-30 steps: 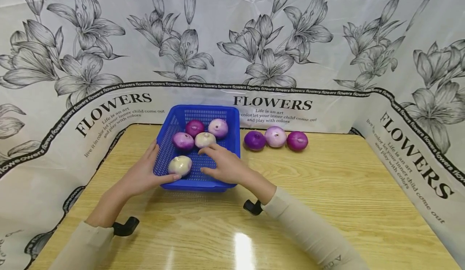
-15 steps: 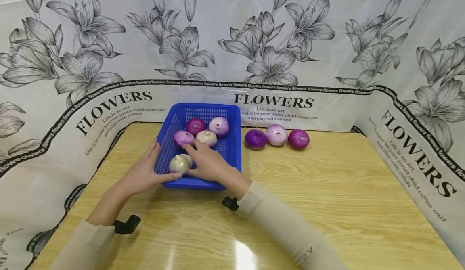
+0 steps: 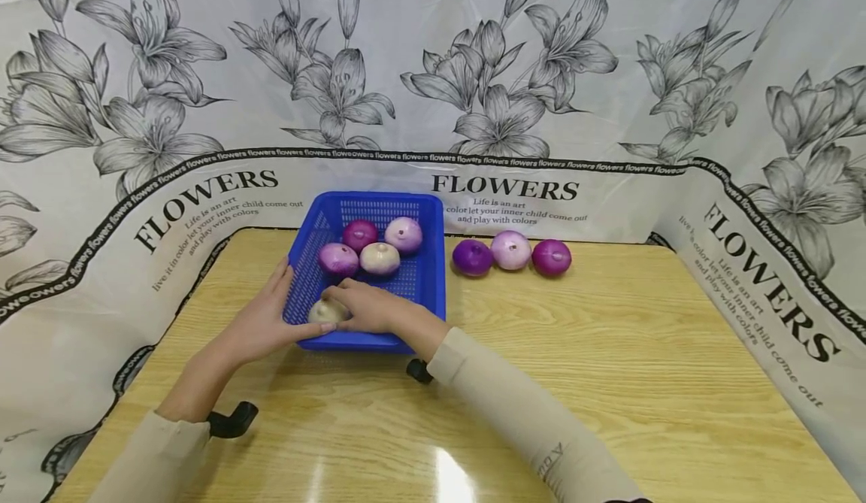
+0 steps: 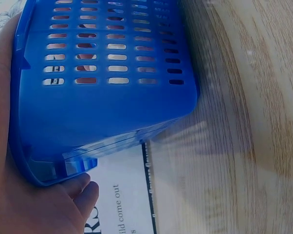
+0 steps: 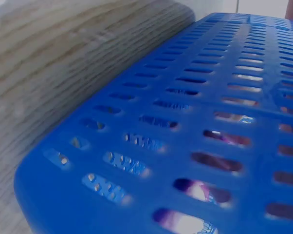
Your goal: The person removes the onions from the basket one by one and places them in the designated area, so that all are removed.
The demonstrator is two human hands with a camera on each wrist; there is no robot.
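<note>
A blue perforated basket (image 3: 433, 285) stands on the wooden table. My left hand (image 3: 260, 326) holds its front left corner, thumb along the front rim and fingers at the left side. In the left wrist view the fingertips (image 4: 86, 200) show just past the basket's rim. Inside the basket, at the front left, my right hand (image 3: 372, 309) grips a pale onion (image 3: 322, 313), partly covered by the fingers. Farther back lie a white-topped onion (image 3: 380, 259), a purple onion (image 3: 338, 260), a dark magenta onion (image 3: 359, 235) and a light purple onion (image 3: 404, 235).
Right of the basket, three onions sit in a row by the back cloth: a deep purple onion (image 3: 472, 258), a pale lilac onion (image 3: 510, 250) and a magenta onion (image 3: 551, 258). A flower-printed cloth (image 3: 379, 180) walls the table (image 3: 609, 353) at the back and sides.
My right hand has moved left and toward the front of the basket, from beside the white-topped onion onto the pale front onion, and has closed round it. The left hand has stayed at the corner.
</note>
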